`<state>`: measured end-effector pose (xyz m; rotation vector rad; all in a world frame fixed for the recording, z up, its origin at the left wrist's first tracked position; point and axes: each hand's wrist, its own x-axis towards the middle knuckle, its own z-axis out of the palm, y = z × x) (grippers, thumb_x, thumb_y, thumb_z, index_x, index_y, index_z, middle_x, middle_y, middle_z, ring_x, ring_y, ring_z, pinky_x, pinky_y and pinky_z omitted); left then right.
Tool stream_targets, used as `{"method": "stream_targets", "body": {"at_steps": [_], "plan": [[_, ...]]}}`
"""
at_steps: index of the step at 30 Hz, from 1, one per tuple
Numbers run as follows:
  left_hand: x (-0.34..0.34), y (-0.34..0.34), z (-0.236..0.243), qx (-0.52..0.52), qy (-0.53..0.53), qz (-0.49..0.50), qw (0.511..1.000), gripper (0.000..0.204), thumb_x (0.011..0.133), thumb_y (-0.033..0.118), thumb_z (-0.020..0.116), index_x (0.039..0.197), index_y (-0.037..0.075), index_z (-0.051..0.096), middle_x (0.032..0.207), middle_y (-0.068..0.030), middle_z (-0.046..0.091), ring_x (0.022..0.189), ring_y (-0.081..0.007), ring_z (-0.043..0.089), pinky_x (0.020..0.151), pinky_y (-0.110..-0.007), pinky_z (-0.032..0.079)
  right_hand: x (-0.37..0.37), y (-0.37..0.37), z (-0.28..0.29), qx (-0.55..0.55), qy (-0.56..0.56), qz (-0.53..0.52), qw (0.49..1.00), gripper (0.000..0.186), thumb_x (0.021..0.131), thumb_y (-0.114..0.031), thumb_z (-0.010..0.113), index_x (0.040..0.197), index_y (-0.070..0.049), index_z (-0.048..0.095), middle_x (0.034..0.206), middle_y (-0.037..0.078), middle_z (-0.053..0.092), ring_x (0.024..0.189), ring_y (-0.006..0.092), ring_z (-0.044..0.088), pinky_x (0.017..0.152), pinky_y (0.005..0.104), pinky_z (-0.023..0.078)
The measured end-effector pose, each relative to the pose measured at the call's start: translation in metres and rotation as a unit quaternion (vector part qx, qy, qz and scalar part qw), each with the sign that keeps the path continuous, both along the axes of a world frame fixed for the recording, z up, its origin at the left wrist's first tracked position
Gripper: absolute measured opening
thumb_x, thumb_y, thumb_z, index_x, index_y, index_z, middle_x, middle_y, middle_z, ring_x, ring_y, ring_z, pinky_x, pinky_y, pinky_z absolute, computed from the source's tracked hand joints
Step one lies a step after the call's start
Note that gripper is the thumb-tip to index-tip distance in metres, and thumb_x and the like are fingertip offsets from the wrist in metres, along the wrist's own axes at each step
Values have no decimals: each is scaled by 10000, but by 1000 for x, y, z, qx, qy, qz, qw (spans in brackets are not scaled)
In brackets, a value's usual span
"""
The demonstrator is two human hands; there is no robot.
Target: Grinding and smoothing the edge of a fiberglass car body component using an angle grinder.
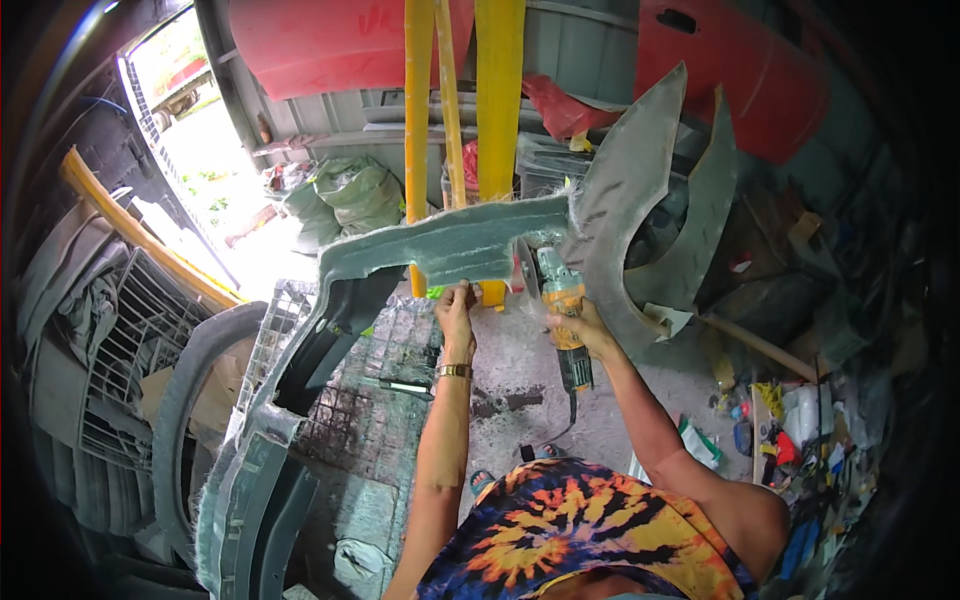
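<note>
A long grey fibreglass panel with ragged, fibrous edges stretches across in front of me and bends down toward the lower left. My left hand, with a gold watch on its wrist, is closed on the panel's lower edge. In my right hand is a yellow and black angle grinder, gripped round its body. Its disc is against or very near the panel's right part; exact contact is hard to see. A power cord hangs from the grinder's lower end.
Curved grey panels stand just right of the grinder. Yellow uprights rise behind the work. A wire mesh rack lies under the panel, a cutter-like tool on it. Sacks sit by the bright doorway; clutter covers the right.
</note>
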<state>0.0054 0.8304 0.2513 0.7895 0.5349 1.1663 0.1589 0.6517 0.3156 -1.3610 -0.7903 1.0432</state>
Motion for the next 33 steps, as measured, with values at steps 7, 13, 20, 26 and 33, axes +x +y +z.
{"method": "stream_targets", "body": {"at_steps": [7,13,20,26,33], "plan": [[0,-1,0,2,-4,-4,1000,175,921,193,621,801,66,621,763,-42,655,702,-124,616,714,-255,495,-2,6,2,11,-10,11,1000,417,764,-189,728,1104,-49,533,837,29,566,691,128,588,605,290,509],[2,2,-4,4,-10,-12,1000,179,922,198,623,801,66,620,777,-54,664,704,-128,616,717,-261,497,-6,8,-1,16,-11,2,1000,425,763,-203,733,1106,-52,534,844,16,561,706,114,575,613,284,498],[1,4,-7,5,-4,-10,1000,180,922,205,625,818,58,628,785,-56,669,708,-131,625,723,-265,501,-9,10,-2,2,-18,11,1000,409,770,-200,729,1101,-48,543,857,13,566,725,110,573,635,280,495],[1,1,-3,2,-1,-11,1000,186,921,209,629,811,59,618,778,-51,663,712,-131,623,732,-269,500,-7,7,-6,20,-35,12,999,399,781,-193,721,1107,-43,547,851,12,569,710,109,572,630,281,496],[2,1,-2,8,0,-8,1000,202,921,208,628,778,68,595,773,-45,660,695,-118,605,730,-263,492,-6,4,-17,7,-24,4,1000,360,779,-147,732,1081,-65,555,849,10,574,701,109,581,623,284,501]]}}
